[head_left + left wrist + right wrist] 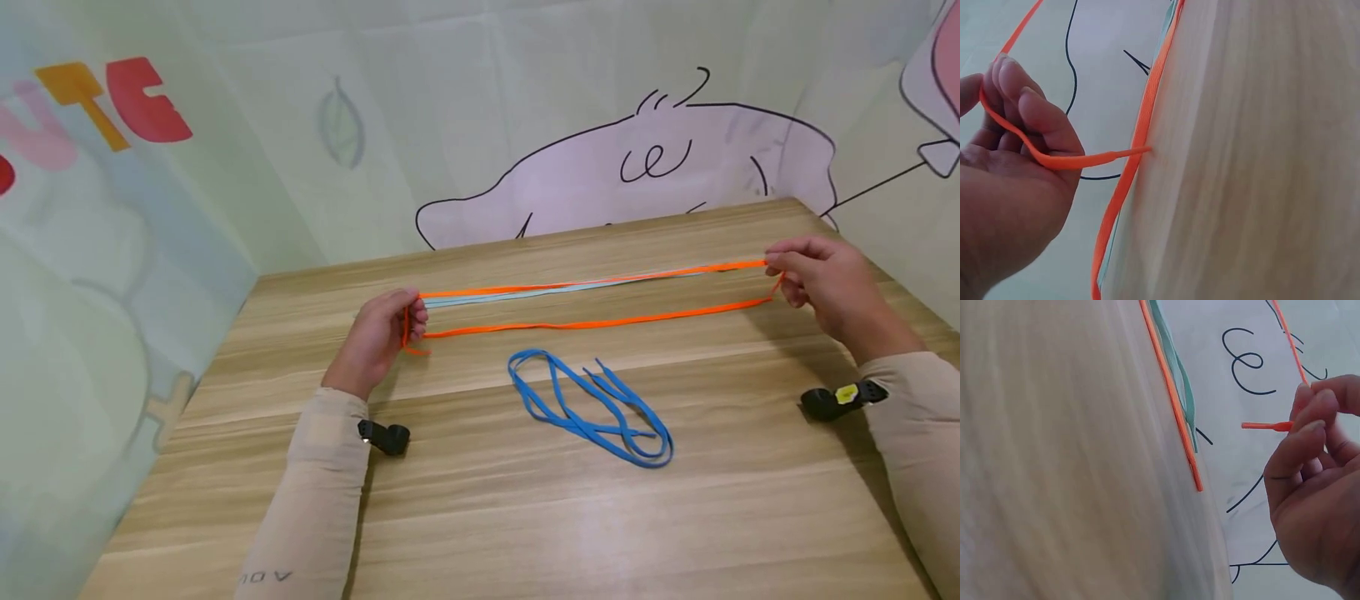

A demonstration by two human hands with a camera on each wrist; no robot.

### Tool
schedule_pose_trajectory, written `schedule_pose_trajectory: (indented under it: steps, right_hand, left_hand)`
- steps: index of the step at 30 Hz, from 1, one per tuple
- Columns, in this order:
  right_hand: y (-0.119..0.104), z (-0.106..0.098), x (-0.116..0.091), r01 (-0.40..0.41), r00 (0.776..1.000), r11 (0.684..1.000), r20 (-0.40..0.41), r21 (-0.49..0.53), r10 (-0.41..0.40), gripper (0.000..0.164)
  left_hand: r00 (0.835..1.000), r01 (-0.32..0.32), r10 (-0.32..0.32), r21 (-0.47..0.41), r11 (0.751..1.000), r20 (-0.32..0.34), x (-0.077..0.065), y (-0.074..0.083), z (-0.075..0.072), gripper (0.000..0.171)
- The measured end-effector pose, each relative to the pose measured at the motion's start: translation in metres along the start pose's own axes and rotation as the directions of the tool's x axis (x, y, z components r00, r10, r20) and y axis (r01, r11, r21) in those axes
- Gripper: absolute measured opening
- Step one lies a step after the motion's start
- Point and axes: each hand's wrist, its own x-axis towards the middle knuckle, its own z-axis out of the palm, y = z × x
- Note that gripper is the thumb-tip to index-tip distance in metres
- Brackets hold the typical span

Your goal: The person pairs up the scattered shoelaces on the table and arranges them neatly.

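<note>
An orange shoelace [592, 281] is stretched between both hands, raised over the table. My left hand [381, 333] pinches it near one end; the loose tip crosses the palm [1063, 161] in the left wrist view. With thumb and fingers, my right hand [828, 279] pinches the other end, and a short orange tip [1266, 426] sticks out beside the fingers. Nearer the body, a second orange shoelace [600, 322] lies straight across the table. A pale mint shoelace [517, 292] lies lengthwise behind it, partly covered by the raised lace in the head view.
A blue shoelace [592, 417] lies in loose loops on the wooden table [480, 517], in front of the orange ones. Behind the table hangs a pale curtain [420, 108] with cartoon drawings. Each sleeve carries a black wrist camera.
</note>
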Motion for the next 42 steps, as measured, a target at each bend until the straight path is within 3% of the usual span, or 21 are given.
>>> schedule_pose_trajectory:
  steps: [5,15,20,26,31,36,42]
  right_hand:
    - [0.002,-0.005,0.001,-0.019,1.0,0.98,-0.005,-0.198,0.019,0.018]
    - [0.007,-0.007,0.004,-0.067,0.997,0.932,0.019,-0.355,0.079,0.031]
    - [0.007,-0.006,0.004,-0.081,0.995,0.923,0.02,-0.375,0.095,0.031]
    - [0.008,-0.007,0.005,-0.09,0.994,0.927,0.029,-0.364,0.108,0.032]
    - [0.009,-0.007,0.006,-0.102,0.992,0.931,0.036,-0.351,0.122,0.032]
    - [0.01,-0.008,0.008,-0.104,0.992,0.926,0.036,-0.362,0.125,0.034]
    - [0.012,-0.009,0.007,-0.103,0.991,0.913,0.042,-0.395,0.13,0.037]
  left_hand:
    - [1.0,-0.001,0.001,0.01,1.0,0.0,0.001,-0.002,-0.006,0.026]
    - [0.997,0.009,-0.007,0.022,1.0,-0.075,0.0,-0.003,-0.018,0.025]
    - [0.992,0.017,-0.019,-0.011,1.0,-0.128,0.0,-0.003,-0.02,0.024]
    - [0.979,-0.026,0.001,-0.121,0.992,-0.202,0.002,-0.003,-0.021,0.024]
    - [0.974,-0.024,-0.012,-0.157,0.987,-0.224,0.002,-0.003,-0.024,0.022]
    - [0.968,0.017,-0.044,-0.109,0.994,-0.246,0.002,-0.003,-0.027,0.021]
    - [0.965,0.059,-0.054,0.01,0.998,-0.258,0.001,-0.003,-0.028,0.024]
